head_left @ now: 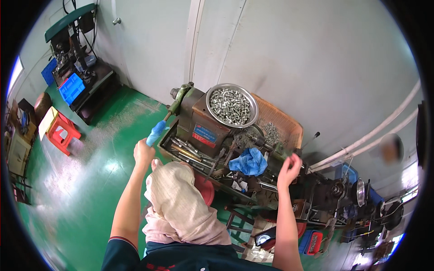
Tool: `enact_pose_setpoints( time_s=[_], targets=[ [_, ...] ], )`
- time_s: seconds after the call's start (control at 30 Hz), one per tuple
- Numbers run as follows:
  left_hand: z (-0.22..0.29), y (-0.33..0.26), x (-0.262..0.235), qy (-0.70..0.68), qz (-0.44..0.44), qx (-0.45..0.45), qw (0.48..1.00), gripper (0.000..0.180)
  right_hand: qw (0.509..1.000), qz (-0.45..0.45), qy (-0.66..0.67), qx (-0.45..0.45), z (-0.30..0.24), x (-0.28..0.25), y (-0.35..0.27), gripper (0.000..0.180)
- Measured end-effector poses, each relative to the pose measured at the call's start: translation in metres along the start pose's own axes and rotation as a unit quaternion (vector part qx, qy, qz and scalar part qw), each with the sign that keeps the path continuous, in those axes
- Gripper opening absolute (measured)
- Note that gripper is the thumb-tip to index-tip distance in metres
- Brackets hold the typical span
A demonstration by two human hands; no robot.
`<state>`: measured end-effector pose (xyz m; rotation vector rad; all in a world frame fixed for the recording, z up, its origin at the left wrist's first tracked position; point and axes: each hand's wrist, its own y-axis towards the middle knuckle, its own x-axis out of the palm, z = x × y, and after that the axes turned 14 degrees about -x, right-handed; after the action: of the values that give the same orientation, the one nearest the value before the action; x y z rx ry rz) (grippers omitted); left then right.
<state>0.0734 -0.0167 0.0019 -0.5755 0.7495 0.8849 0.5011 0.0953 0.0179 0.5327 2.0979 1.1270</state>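
My left hand point(143, 152) is closed around the lower end of a lever handle point(157, 132) wrapped in blue cloth. The lever slants up to the left end of a small green bench machine point(197, 118). At the machine's right end, my right hand point(289, 170) has its fingertips bent together beside the spindle; anything between them is too small to make out. A round metal bowl point(254, 118) full of small silvery metal parts point(229, 106) rests on top of the machine. Between my hands, a crumpled blue cloth point(248, 161) lies on the machine.
Behind the machine, a tan basket point(289, 122) holds more small parts. Loose tools point(186, 150) fill the tray at the machine's front left. A red stool point(62, 131) and another machine with a blue bin point(72, 89) stand at left. More machinery point(332, 192) is at right.
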Motion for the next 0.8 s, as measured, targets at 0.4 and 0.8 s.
enact_pose_setpoints(
  time_s=[0.4,0.8],
  targets=[
    [0.002,-0.003,0.001,0.007,0.0,0.005,1.0,0.014,0.877,-0.435,0.004,-0.205,-0.074,0.116,0.151,0.005],
    [0.003,0.001,-0.001,0.011,-0.009,-0.007,1.0,0.016,0.806,-0.566,-0.048,-0.163,-0.077,0.137,0.16,0.007]
  ],
)
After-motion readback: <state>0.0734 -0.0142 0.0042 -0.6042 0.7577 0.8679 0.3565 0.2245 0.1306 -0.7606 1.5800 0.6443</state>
